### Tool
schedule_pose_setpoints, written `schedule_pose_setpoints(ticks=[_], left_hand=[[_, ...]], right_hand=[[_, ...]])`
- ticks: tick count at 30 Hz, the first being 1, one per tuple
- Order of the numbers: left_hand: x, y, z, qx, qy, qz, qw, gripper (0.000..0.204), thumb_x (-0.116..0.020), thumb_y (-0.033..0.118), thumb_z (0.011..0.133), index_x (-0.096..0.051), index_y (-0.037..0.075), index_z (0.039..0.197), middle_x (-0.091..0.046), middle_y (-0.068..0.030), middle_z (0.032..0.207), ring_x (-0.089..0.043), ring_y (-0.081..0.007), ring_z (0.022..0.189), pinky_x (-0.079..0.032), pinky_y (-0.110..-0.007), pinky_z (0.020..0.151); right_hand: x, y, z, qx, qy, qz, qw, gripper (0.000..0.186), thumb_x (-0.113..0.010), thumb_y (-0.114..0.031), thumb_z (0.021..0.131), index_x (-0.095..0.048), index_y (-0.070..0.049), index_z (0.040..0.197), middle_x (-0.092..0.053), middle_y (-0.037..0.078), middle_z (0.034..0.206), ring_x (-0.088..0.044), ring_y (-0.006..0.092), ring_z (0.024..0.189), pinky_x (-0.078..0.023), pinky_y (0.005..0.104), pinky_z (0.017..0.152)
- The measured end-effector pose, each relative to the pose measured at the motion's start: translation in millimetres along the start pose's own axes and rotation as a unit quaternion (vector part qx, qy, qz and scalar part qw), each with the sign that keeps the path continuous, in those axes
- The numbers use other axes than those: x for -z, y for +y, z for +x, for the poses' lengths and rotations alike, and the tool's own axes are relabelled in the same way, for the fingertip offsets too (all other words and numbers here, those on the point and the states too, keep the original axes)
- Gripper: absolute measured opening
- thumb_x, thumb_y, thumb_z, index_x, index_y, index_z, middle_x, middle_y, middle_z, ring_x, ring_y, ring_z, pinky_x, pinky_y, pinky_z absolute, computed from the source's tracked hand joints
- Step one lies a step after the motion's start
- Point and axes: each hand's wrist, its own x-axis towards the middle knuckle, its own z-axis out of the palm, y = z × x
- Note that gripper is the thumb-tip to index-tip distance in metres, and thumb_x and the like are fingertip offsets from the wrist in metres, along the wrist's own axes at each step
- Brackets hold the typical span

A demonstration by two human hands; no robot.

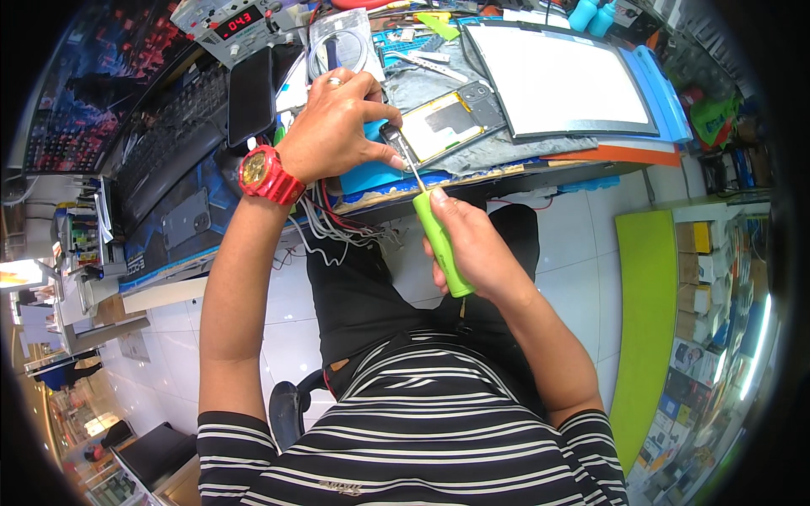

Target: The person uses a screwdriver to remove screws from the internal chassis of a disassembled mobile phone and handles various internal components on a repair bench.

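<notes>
An opened smartphone (456, 120), its silver inside framed in yellow, lies on a grey cloth on the bench. With thumb and index finger on either side of its near left end, my left hand (337, 122) grips the phone. A small black part (390, 132) shows between those fingers; what it is I cannot make out. My right hand (468, 240) is closed around the green handle of a screwdriver (442, 244). The thin shaft slants up and left, its tip at the phone's end between my left fingers. Whether the tip sits in a screw is too small to tell.
A large white panel (561, 80) lies right of the phone. To the left are a black phone (251, 95), a keyboard (169, 139) and a power supply with a red display (232, 25). Loose cables (329, 223) hang off the bench edge. Tweezers (426, 66) lie behind the phone.
</notes>
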Motion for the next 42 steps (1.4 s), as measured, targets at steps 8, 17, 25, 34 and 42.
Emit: schedule_pose_setpoints(ticks=[8, 17, 25, 34, 42], left_hand=[[0.2, -1.2, -0.5, 0.000, 0.001, -0.003, 1.000, 0.055, -0.091, 0.044, 0.065, -0.080, 0.012, 0.108, -0.057, -0.0078, 0.104, -0.053, -0.0308, 0.115, -0.034, -0.050, 0.112], [1.2, -1.2, -1.5, -0.001, -0.011, 0.000, 1.000, 0.055, -0.090, 0.045, 0.066, -0.080, 0.012, 0.109, -0.057, -0.0084, 0.104, -0.053, -0.0310, 0.117, -0.033, -0.050, 0.113], [1.5, -4.1, 0.3, -0.003, -0.017, -0.008, 1.000, 0.052, -0.089, 0.043, 0.067, -0.080, 0.012, 0.108, -0.056, -0.0079, 0.104, -0.053, -0.0310, 0.116, -0.033, -0.050, 0.114], [-0.4, -4.9, -0.7, -0.002, -0.009, -0.003, 1.000, 0.050, -0.090, 0.040, 0.068, -0.080, 0.013, 0.108, -0.057, -0.0078, 0.104, -0.053, -0.0310, 0.118, -0.032, -0.049, 0.114], [-0.3, -3.7, -0.9, -0.006, -0.009, 0.002, 1.000, 0.051, -0.090, 0.040, 0.067, -0.080, 0.013, 0.109, -0.057, -0.0085, 0.104, -0.053, -0.0306, 0.117, -0.032, -0.050, 0.114]], right_hand=[[4.8, -1.4, -3.6, -0.016, -0.008, -0.057, 0.998, 0.052, -0.042, -0.054, 0.110, -0.052, -0.004, 0.101, -0.058, 0.005, 0.073, -0.058, 0.0139, 0.044, -0.049, 0.0287, 0.039], [4.8, -5.3, -0.8, -0.025, -0.021, -0.032, 0.999, 0.053, -0.041, -0.053, 0.110, -0.052, -0.002, 0.099, -0.058, 0.005, 0.073, -0.058, 0.0140, 0.044, -0.047, 0.0281, 0.039], [-0.3, -1.1, 0.3, -0.015, -0.016, 0.000, 1.000, 0.052, -0.042, -0.052, 0.110, -0.052, -0.003, 0.098, -0.059, 0.005, 0.072, -0.057, 0.0137, 0.044, -0.048, 0.0280, 0.039], [-2.3, -0.4, 0.5, -0.007, -0.007, -0.014, 1.000, 0.053, -0.042, -0.053, 0.110, -0.053, -0.002, 0.100, -0.058, 0.005, 0.071, -0.057, 0.0135, 0.044, -0.049, 0.0280, 0.040], [0.0, 2.1, -0.5, 0.000, -0.011, -0.014, 1.000, 0.052, -0.042, -0.052, 0.110, -0.053, -0.001, 0.101, -0.058, 0.005, 0.072, -0.057, 0.0135, 0.044, -0.049, 0.0284, 0.041]])
